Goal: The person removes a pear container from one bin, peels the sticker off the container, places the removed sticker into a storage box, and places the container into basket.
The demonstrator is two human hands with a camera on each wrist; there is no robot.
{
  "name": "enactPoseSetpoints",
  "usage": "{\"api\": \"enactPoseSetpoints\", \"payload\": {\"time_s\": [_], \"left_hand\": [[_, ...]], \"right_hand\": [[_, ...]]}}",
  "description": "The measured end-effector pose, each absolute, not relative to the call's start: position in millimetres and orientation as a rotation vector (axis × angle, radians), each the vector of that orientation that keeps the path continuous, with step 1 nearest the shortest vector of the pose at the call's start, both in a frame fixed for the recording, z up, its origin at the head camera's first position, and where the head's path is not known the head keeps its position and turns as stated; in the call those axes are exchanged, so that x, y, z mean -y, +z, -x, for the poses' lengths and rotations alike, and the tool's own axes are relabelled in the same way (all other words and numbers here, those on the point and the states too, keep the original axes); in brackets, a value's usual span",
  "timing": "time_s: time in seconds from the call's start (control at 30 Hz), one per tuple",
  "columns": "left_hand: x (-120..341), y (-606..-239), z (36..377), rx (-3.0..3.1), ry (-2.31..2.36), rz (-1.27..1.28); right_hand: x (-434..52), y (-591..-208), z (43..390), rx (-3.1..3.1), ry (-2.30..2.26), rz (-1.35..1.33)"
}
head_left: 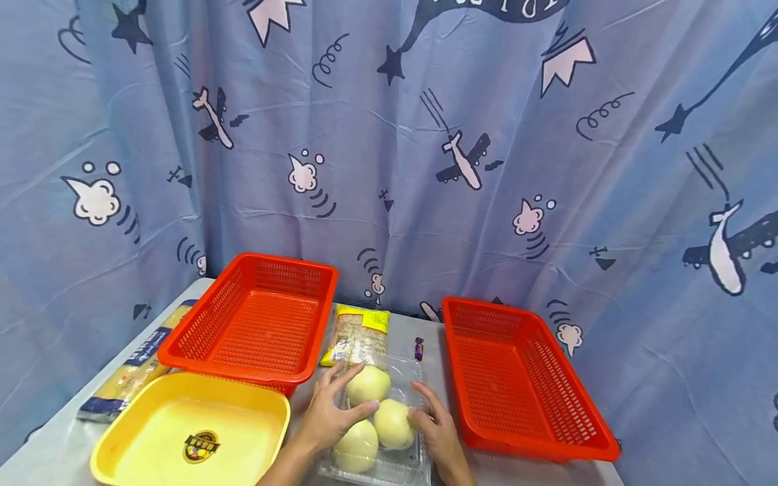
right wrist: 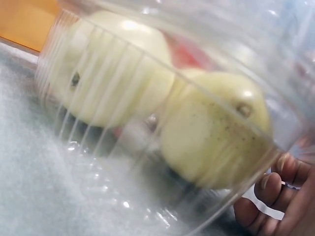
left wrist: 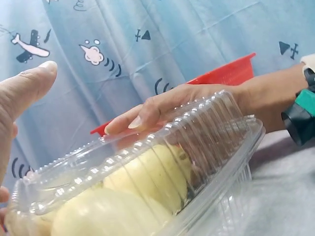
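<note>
A clear plastic clamshell box (head_left: 389,469) holds pale yellow round fruits (head_left: 394,424), three of them visible in the head view. My left hand (head_left: 331,412) is at the box's left side with fingers spread. Its thumb (left wrist: 29,86) stands raised above the lid in the left wrist view. On the opposite side, my right hand (head_left: 440,435) grips the box's edge, its thumb over the lid. In the right wrist view, the curled fingertips (right wrist: 270,189) of this hand show beside the box wall. The ribbed lid (left wrist: 172,125) lies over the fruits.
A red basket (head_left: 273,324) stands back left and another red basket (head_left: 523,378) right. A yellow basin (head_left: 152,432) sits front left beside a long packet (head_left: 142,351). Behind the box lie a yellow-and-clear bag (head_left: 358,327) and a small purple wrapped candy (head_left: 419,348).
</note>
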State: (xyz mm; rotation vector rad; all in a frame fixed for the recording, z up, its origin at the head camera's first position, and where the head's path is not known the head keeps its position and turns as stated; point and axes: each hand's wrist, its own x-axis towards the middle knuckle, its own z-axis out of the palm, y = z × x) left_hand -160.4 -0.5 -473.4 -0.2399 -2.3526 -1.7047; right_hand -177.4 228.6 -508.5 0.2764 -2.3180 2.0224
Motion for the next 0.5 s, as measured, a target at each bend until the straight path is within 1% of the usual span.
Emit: {"api": "enactPoseSetpoints", "payload": {"time_s": [0.27,0.5], "left_hand": [[1.5,-481.5,161.5,2.444,-1.677,0.137],[-0.8,-482.9,163.6,2.494,-1.617,0.228]], "right_hand": [[-225.3,-511.7,178.6,2.308,2.023,-0.314],[-228.8,-511.6,180.5,2.343,1.964,-0.286]]}}
